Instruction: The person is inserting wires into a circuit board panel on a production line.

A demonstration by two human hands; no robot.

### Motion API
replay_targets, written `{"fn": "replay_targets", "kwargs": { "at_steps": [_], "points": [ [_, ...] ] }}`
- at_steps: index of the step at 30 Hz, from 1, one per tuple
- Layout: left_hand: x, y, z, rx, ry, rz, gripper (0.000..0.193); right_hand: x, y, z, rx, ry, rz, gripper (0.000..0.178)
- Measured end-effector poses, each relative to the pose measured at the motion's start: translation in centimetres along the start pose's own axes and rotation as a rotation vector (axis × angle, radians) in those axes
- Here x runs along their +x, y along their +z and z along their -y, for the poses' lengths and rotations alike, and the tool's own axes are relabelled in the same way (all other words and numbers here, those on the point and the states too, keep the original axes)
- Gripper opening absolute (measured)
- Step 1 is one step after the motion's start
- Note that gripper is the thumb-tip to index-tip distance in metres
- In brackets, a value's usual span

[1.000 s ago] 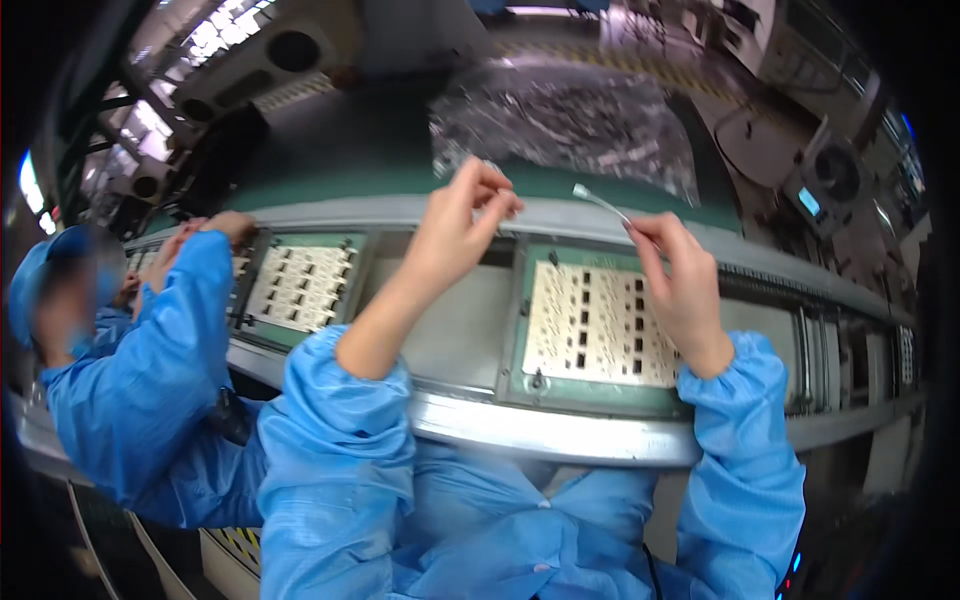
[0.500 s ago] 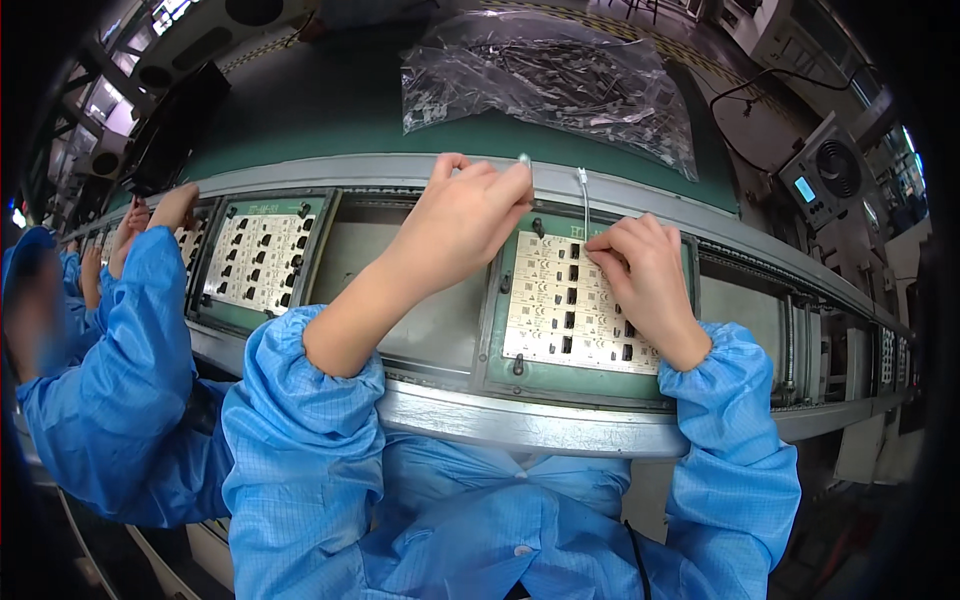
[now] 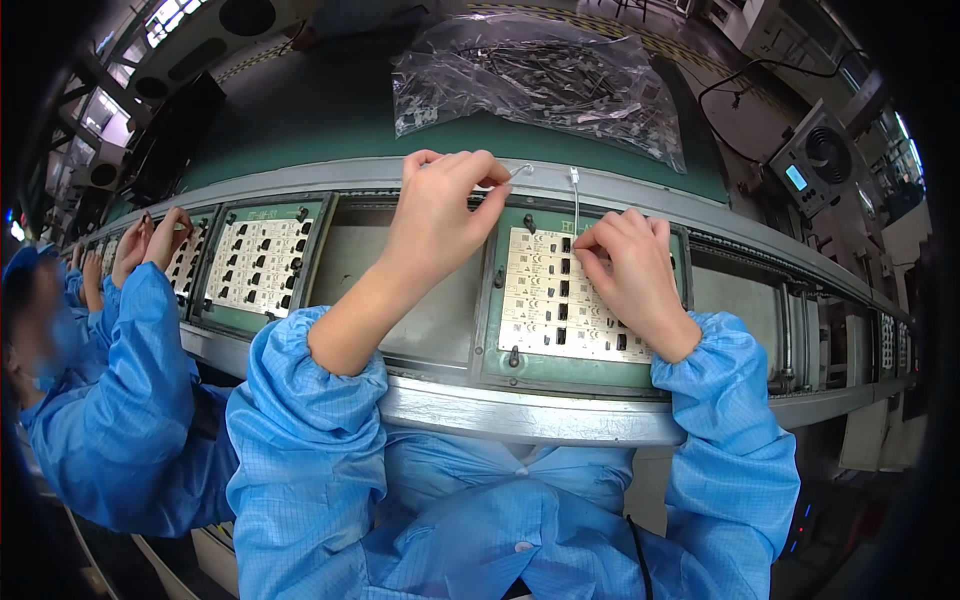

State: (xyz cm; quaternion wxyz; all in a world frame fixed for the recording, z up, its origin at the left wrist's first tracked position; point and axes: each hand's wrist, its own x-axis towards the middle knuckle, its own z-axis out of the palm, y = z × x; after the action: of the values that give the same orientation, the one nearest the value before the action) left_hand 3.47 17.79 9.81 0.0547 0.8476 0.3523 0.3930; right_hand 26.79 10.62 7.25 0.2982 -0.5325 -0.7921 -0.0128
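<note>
My left hand is raised beyond the far left corner of a green-framed panel of pale circuit boards. Its thumb and forefinger pinch a short thin cable with a whitish end. Over the panel's upper part, my right hand has its fingers closed at the lower end of another grey cable. That cable stands away from the boards, with a white plug at its far end. Black sockets run in a column down the panel. My fingertips hide where the cable meets the board.
Beyond the rail, a clear plastic bag of cables lies on a green surface. A second panel sits to the left on the conveyor. A co-worker in a blue sleeve works there. A fan unit stands at the right.
My left hand has turned and shifted slightly left, so the cable in its pinch now shows. My right hand stays at the panel's upper part. The view has shifted a little.
</note>
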Motion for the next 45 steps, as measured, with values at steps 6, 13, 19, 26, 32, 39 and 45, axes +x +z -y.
{"fn": "replay_targets", "kwargs": {
  "at_steps": [6, 13, 19, 26, 32, 39, 45],
  "points": [
    [-0.5, -0.6, 0.5, -0.017, -0.021, 0.01, 0.006, -0.1, -1.9, 0.8, -0.041, -0.12, 0.09, 0.005],
    [-1.6, 0.3, -1.3, 0.221, 0.055, 0.157, 0.004, -2.3, -6.5, -3.3, -0.327, 0.256, 0.103, 0.016],
    [-1.9, 1.2, -1.7, 0.233, -0.055, 0.254, 0.004, -2.4, -7.9, -4.9, -0.349, 0.482, 0.232, 0.022],
    [-1.9, 1.3, -1.4, 0.164, -0.104, 0.273, 0.006, -2.8, -8.4, -4.4, -0.385, 0.554, 0.313, 0.026],
    [-2.3, 1.7, -2.0, 0.266, 0.053, 0.188, 0.006, -2.8, -8.9, -3.8, -0.39, 0.54, 0.403, 0.027],
    [-4.1, 1.2, -4.8, 0.679, 0.079, 0.321, 0.024, -2.7, -8.3, -4.8, -0.309, 0.438, 0.4, 0.023],
    [-0.8, -0.3, -3.0, 0.379, -0.203, 0.369, 0.021, -2.6, -8.9, -6.6, -0.014, 0.353, 0.57, 0.025]
  ]
}}
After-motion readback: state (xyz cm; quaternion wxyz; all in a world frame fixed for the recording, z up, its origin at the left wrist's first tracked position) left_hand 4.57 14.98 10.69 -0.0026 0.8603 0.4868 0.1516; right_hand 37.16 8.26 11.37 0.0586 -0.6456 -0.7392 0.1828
